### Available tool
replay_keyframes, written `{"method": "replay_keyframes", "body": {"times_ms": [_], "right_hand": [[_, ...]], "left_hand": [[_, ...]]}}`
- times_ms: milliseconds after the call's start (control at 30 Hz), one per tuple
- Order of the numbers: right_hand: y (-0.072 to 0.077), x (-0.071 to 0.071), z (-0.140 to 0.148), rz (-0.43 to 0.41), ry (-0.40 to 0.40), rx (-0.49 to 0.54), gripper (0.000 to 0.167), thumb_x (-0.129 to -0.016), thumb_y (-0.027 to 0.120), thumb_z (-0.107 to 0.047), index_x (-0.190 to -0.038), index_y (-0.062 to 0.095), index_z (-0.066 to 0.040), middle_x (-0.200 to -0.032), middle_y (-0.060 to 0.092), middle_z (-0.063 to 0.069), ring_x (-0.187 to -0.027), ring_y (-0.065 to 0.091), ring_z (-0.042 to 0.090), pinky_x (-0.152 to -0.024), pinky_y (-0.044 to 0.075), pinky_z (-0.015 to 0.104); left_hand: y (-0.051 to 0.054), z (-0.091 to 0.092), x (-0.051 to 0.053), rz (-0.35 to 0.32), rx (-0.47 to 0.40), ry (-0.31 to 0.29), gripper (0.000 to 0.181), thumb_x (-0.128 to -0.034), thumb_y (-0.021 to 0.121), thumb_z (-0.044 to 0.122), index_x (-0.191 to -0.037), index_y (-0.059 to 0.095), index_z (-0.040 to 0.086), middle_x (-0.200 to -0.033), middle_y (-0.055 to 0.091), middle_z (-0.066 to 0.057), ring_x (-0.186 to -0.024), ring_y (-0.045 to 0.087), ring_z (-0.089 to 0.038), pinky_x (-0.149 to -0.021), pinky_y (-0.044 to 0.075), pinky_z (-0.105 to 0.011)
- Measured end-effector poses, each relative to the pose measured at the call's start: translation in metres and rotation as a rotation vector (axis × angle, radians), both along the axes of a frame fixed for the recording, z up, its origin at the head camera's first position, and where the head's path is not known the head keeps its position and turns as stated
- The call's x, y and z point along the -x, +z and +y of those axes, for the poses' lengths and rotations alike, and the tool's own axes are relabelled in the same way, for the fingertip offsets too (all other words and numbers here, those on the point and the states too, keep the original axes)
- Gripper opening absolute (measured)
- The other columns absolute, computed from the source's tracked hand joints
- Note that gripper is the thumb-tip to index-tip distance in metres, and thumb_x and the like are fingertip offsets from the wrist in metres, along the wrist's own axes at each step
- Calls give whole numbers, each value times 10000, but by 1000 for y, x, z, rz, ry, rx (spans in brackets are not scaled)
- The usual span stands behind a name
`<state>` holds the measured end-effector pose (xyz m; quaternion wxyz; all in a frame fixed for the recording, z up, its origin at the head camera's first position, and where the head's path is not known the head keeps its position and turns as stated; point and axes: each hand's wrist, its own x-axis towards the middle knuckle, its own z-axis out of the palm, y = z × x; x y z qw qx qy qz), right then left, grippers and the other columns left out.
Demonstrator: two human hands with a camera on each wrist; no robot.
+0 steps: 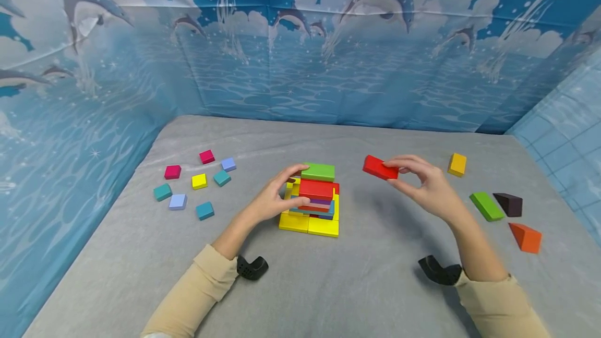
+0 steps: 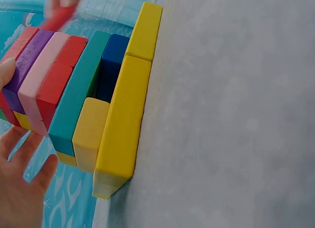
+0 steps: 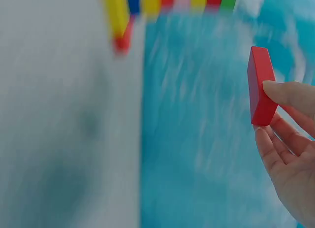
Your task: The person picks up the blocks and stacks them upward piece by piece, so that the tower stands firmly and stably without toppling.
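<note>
On the grey worktop (image 1: 357, 286), well in from the left and right edges, stands a block tower (image 1: 316, 190), with yellow blocks (image 1: 323, 228) at its base and a green block (image 1: 318, 172) on top. The left hand (image 1: 267, 201) has its fingers loosely spread at the tower's upper left side, thumb against the front. To the tower's right, apart from it, the right hand (image 1: 424, 186) pinches a red block (image 1: 375, 166) above the worktop. Small coloured blocks, including a yellow one (image 1: 199, 181), lie toward the left edge. Toward the right edge lie a green bar (image 1: 487, 206), a dark wedge (image 1: 508, 204) and an orange wedge (image 1: 526, 238).
</note>
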<state>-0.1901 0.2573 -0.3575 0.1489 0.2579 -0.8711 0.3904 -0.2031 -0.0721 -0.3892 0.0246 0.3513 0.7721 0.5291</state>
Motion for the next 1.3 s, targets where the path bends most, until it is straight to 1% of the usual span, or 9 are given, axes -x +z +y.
{"method": "replay_keyframes", "body": {"times_ms": [133,267,400,500,833,933,1067,1200,1300], "right_hand": [[12,-8,-41,57,173,-23,388,-731,713,66,-1093,642,-54,-1104,596,77,-967,531,115,-794,445,130],[13,-13,-71,111,262,-91,387,-729,727,33,-1097,643,-57,-1107,594,60,-1001,544,176,-811,492,243],[9,-14,-87,206,275,-186,390,-713,745,14,-1087,643,-30,-1094,593,83,-1016,527,212,-809,499,357],[6,-13,-92,242,264,-229,394,-712,749,7,-1090,643,-23,-1087,589,93,-1005,524,224,-792,505,370],[4,-11,-98,317,230,-305,405,-716,764,-48,-1105,653,-25,-1050,573,104,-933,517,229,-767,485,379],[4,-11,-99,310,210,-318,398,-730,761,-80,-1113,658,-50,-1033,561,96,-923,497,226,-768,467,377],[1,-8,-98,266,201,-267,386,-745,753,-112,-1118,661,-80,-1090,532,109,-985,465,258,-798,437,418],[-5,-2,-94,118,221,-139,474,-762,740,-123,-1212,591,-94,-1288,449,120,-1172,385,285,-899,396,495],[-9,5,-90,-26,254,-52,573,-780,724,-119,-1305,497,-93,-1378,398,91,-1248,355,245,-956,378,497]], "left_hand": [[0,0,0,-4,-3,7,611,-819,642,14,-1358,354,29,-1369,380,-178,-1178,404,-298,-980,342,-513],[0,0,0,1,-4,2,611,-820,647,25,-1356,353,22,-1373,378,-177,-1188,403,-296,-985,339,-510],[-14,0,10,10,-8,-3,643,-804,653,-8,-1366,344,41,-1378,374,-167,-1189,399,-301,-985,339,-508],[-27,0,17,21,-14,-6,662,-803,667,13,-1377,346,90,-1387,379,-122,-1192,403,-271,-985,348,-487],[-31,-3,21,47,-79,-44,653,-843,611,445,-1365,371,136,-1383,398,-59,-1195,418,-218,-990,365,-449],[-30,-3,20,35,-80,-38,611,-863,607,392,-1361,372,129,-1383,400,-71,-1195,423,-226,-992,363,-454],[-26,-2,17,22,-72,-30,554,-873,616,139,-1361,362,80,-1384,391,-130,-1196,419,-285,-991,348,-498],[-10,0,7,6,-64,-27,554,-849,595,11,-1348,354,10,-1372,380,-195,-1193,408,-339,-984,332,-543],[2,0,-1,-3,-52,-21,539,-852,592,17,-1335,355,-16,-1363,381,-217,-1187,411,-348,-983,329,-548]]}}
